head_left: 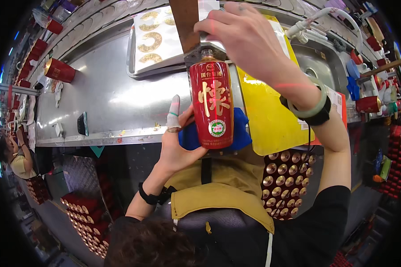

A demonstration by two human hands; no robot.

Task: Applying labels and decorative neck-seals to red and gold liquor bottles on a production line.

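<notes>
A red glazed bottle (214, 116) with gold characters and a round green-and-white seal lies at the table's near edge, its neck pointing away from me. My left hand (176, 149) grips its lower left side; one finger wears a white cover and sticks up off the bottle. Under the bottle a blue cloth (241, 129) shows on both sides. My right hand (249, 42) reaches over beyond the neck, fingers bent and drawn together beside a brown upright bar (185, 24). What those fingertips hold, if anything, is hidden. Thin red light lines cross the bottle and right forearm.
Left of the bar, a metal tray (131, 55) carries a white sheet with gold curved labels (150, 42). A yellow sheet (274, 131) lies to the right, before a sink (314, 60). Red cups (59, 70) stand at left; gold-topped red pieces (283, 180) fill racks below the table.
</notes>
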